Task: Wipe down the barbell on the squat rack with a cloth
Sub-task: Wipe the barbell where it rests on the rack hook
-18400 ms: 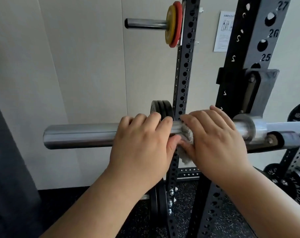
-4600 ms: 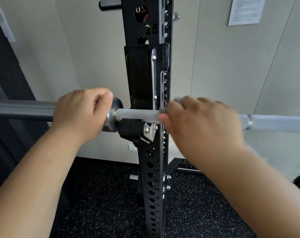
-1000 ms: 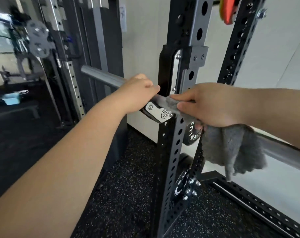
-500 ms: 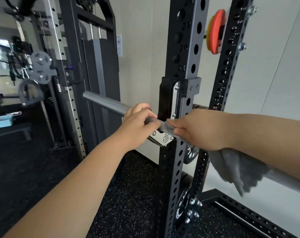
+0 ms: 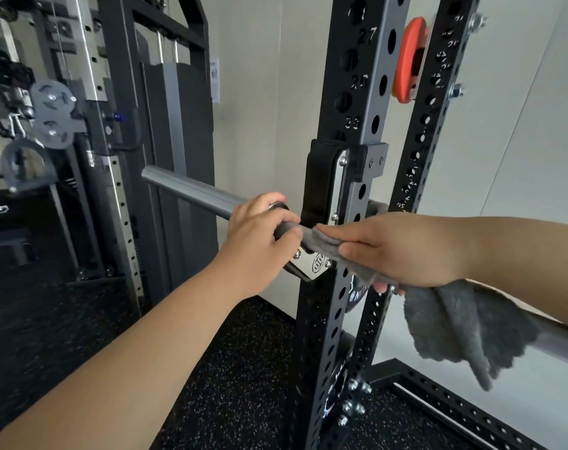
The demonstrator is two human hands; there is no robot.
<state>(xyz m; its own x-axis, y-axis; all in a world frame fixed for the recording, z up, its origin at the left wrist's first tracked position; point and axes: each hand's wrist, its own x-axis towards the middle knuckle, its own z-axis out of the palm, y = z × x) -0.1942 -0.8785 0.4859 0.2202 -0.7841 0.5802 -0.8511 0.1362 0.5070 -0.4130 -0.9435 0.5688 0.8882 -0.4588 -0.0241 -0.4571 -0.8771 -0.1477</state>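
Barbell (image 5: 191, 190): racked, clamped at collar by left grip (image 5: 260, 228). Cloth (image 5: 454, 326) clamped round shaft by right grip (image 5: 396, 251), kept beside hook (image 5: 312, 266) over last second; spot judged still being rubbed.

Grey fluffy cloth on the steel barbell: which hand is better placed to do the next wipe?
Right, probably. The right hand grips the grey fluffy cloth against the steel barbell beside the black rack upright. The left hand only grips bare bar, with no cloth.

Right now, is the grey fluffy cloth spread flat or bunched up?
Bunched. The right hand grips the grey fluffy cloth over the steel barbell; its loose end hangs crumpled below.
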